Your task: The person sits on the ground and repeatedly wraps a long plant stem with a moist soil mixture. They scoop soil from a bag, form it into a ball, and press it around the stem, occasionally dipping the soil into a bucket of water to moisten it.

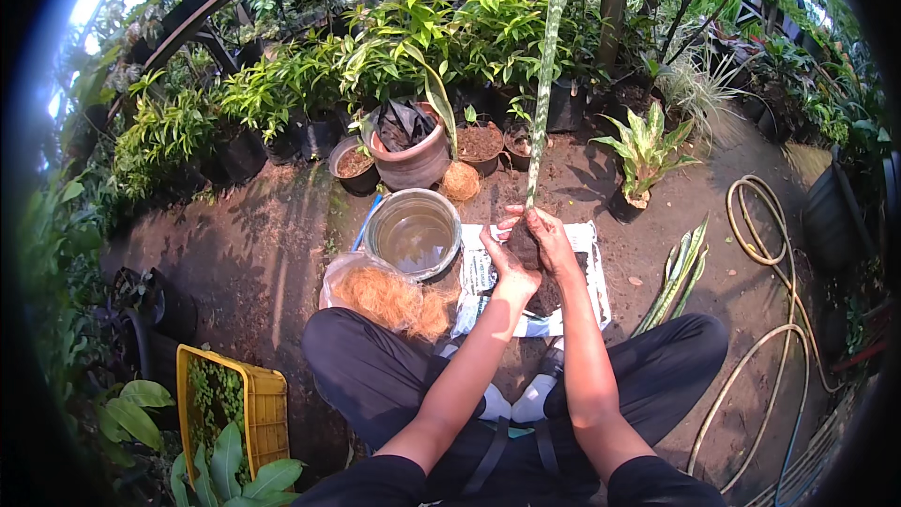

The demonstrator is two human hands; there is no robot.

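A tall mottled snake plant leaf (543, 98) stands upright between my hands, its base set in a dark clump of soil (523, 245). My left hand (512, 266) cups the clump from the left and below. On the right, my right hand (555, 245) wraps the clump, with its thumb and fingertips at the leaf's base. Under both hands lies a white printed plastic sack (590, 243) with loose dark soil on it. Orange-brown coconut fibre (383, 296) spills from a clear plastic bag left of the sack.
A bucket of murky water (415, 232) stands beyond the fibre, near a clay pot (412, 162) and a round fibre ball (461, 181). Cut snake plant leaves (672, 274), a potted aglaonema (647, 148) and a coiled hose (767, 253) are on the right. A yellow crate (267, 408) sits at left.
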